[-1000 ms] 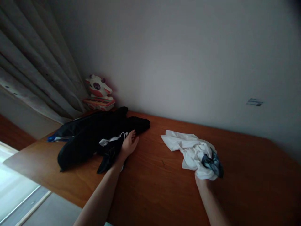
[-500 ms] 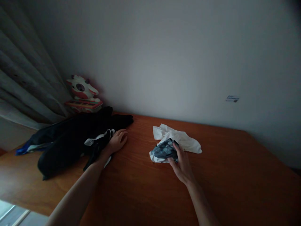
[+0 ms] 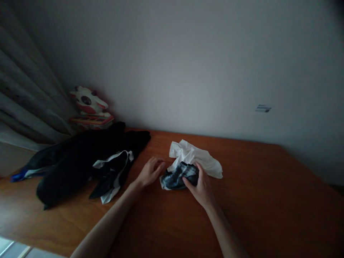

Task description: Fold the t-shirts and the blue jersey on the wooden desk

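Observation:
My right hand [image 3: 202, 184] grips the right end of a bunched dark blue-grey garment [image 3: 174, 177] with a pale mottled pattern. The thumb lies on its near side and the fingers on its far side. Partly beneath and behind it, a crumpled white cloth [image 3: 202, 157] spreads over the table. Just left of the mottled garment is my left hand [image 3: 151, 171], its fingers loosely bent and nothing seen in them. To the left of that hand lies a black garment with white trim [image 3: 114, 175].
A larger heap of dark clothes [image 3: 77, 157] covers the left of the brown wooden table [image 3: 263, 200]. Behind it stands a cow-shaped toy keyboard [image 3: 90, 111], next to a curtain [image 3: 29, 86]. A wall [image 3: 188, 64] with a small label [image 3: 263, 108] rises along the back edge.
My left hand has moved right, off the black-and-white garment and toward the mottled one. My right hand and the mottled garment have shifted slightly left. The view has moved a little.

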`<state>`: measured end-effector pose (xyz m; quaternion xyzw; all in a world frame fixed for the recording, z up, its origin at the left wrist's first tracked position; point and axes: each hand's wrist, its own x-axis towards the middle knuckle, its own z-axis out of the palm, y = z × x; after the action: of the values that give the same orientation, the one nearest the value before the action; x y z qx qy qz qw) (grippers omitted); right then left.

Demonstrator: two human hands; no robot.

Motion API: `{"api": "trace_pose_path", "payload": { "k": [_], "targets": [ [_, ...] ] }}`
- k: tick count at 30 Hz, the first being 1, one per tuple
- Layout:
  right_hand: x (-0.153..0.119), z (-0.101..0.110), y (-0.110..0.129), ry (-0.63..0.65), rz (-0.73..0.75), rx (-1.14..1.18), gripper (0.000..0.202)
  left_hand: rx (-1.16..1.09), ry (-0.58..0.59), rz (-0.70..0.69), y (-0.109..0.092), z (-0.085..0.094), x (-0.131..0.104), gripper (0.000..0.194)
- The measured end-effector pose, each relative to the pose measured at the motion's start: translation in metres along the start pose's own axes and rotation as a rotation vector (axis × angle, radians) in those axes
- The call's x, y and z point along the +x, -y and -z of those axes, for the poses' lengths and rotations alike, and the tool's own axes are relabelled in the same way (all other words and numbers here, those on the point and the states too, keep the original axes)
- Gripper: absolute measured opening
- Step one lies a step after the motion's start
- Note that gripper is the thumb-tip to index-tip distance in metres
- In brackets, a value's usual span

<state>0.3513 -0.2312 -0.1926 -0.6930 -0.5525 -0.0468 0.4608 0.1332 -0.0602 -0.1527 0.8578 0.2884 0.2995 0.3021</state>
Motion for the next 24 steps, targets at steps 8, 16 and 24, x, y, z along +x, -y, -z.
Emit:
{"api": "trace_pose_path", "payload": {
  "k": [8,16,24],
  "targets": [
    [0.001,-0.003,0.022,0.013,-0.273,0.071,0.058,-0.076,0.225,-0.131,-0.036,-0.021,-0.027,0.052],
    [-0.001,0.005,0.016,0.083,-0.355,0.388,0.042,-0.473,-0.007,0.28,-0.019,-0.02,-0.02,0.051],
    [-0.008,0.005,0.005,0.241,-0.285,0.538,0.041,-0.601,-0.092,0.33,-0.01,-0.021,-0.018,0.052]
  ]
}}
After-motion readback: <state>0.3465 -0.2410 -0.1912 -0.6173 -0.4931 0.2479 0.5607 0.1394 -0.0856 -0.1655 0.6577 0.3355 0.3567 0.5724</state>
